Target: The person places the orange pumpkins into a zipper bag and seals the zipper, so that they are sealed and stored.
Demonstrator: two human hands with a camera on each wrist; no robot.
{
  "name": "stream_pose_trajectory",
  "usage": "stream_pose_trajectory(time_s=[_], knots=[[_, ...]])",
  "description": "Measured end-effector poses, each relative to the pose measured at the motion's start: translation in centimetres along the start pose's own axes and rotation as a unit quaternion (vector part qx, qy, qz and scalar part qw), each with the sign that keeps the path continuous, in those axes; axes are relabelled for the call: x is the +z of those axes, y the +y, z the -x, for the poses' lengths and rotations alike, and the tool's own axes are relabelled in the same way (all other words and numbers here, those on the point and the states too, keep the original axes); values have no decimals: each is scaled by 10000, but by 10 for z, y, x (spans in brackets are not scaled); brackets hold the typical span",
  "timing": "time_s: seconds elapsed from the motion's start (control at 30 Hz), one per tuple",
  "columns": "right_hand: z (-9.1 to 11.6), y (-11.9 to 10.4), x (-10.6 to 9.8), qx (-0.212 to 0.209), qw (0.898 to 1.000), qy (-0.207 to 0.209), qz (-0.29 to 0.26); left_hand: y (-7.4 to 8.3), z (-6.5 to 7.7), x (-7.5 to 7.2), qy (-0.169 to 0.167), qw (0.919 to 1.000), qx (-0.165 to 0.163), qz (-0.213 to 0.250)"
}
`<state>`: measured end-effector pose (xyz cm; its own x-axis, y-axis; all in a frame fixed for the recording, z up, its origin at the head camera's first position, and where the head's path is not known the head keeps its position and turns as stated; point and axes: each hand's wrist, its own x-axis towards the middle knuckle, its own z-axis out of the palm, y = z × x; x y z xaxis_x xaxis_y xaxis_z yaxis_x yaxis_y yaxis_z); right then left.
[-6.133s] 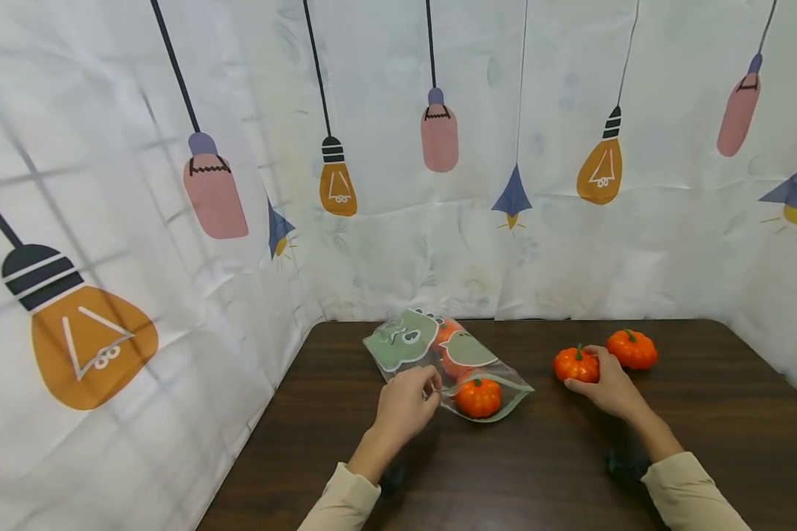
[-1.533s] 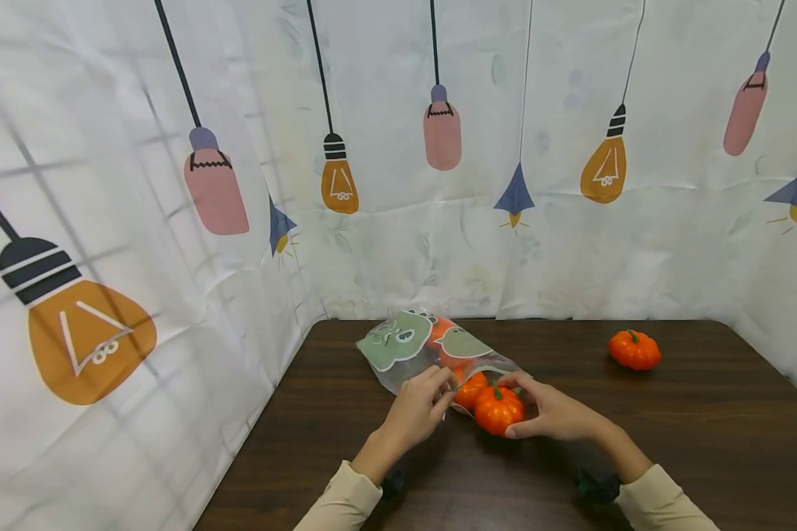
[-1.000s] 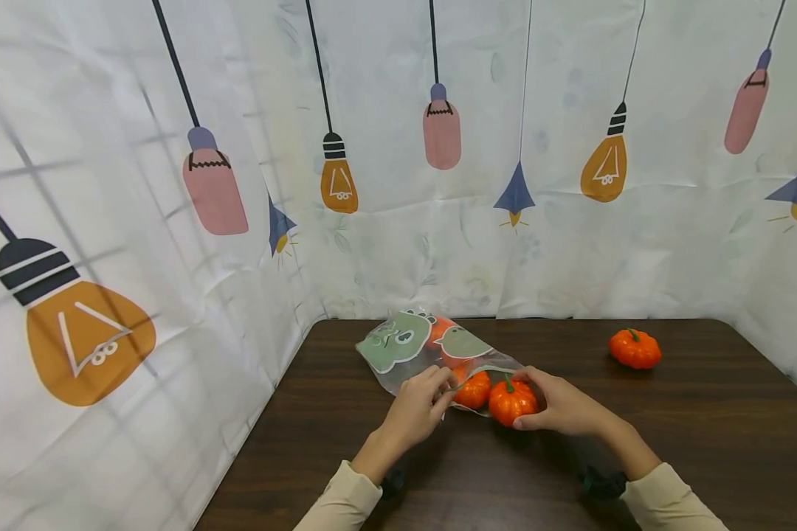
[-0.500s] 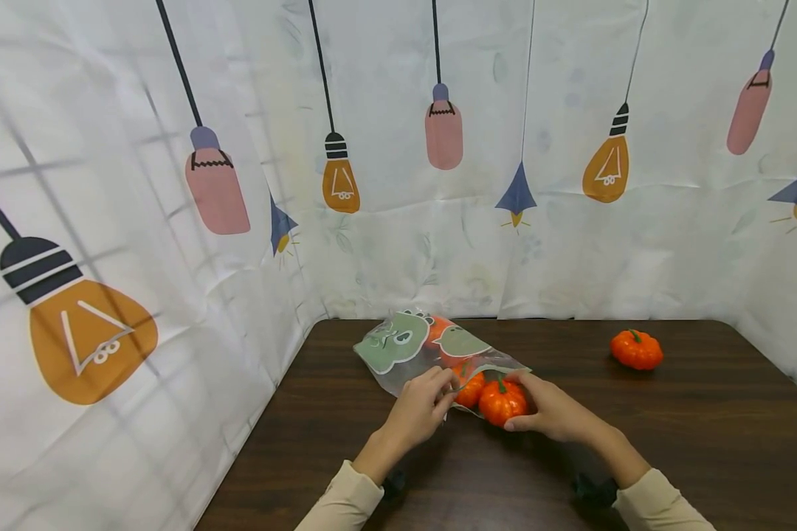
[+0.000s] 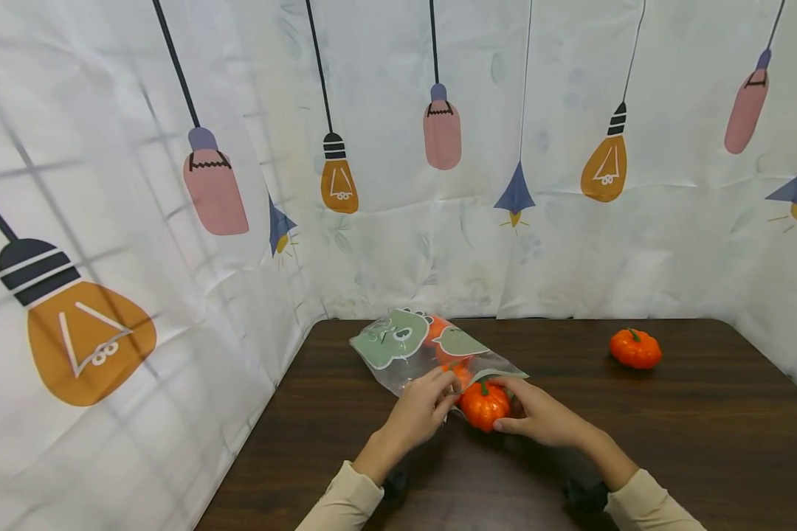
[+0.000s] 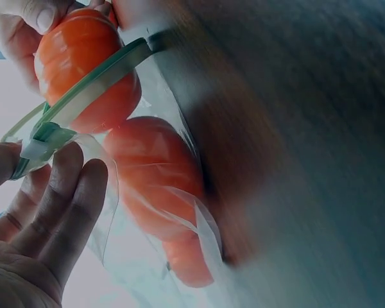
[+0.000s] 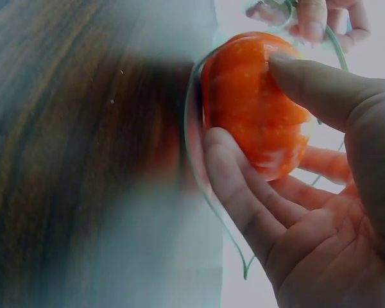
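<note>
Gripping an orange pumpkin (image 5: 485, 407) between thumb and curled fingers, the right hand (image 5: 546, 414) holds it at the mouth of a clear bag (image 5: 396, 374), partly within the green rim (image 6: 96, 79), which the left hand (image 5: 420, 407) pinches, its thumb and fingers drawn together. Printed on the bag are a green animal face (image 5: 395, 338) and a green bird (image 5: 461, 342), with further pumpkins (image 6: 154, 167) visible through the film. Another pumpkin (image 5: 635, 349) rests well apart, at the far right of the dark surface (image 5: 704, 450).
</note>
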<state>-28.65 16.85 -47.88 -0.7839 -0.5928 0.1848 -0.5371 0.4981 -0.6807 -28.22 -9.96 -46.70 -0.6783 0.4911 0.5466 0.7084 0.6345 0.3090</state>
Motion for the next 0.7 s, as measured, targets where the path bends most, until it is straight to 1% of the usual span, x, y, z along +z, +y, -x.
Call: stream_pose_trajectory(time_s=[0.23,0.43,0.57,0.7], knots=[[-3,-2,6,-201,9991,140,-336,0,0,0,-46,10000,44,-50],[-6,-2,10,-148,9995,286,25,1,0,0,-87,9999,-15,52],[-8,-3,12,68,9986,439,290,1,0,0,-122,9998,1,126],[-10,-5,15,308,9965,610,491,1,0,0,-186,9998,14,98]])
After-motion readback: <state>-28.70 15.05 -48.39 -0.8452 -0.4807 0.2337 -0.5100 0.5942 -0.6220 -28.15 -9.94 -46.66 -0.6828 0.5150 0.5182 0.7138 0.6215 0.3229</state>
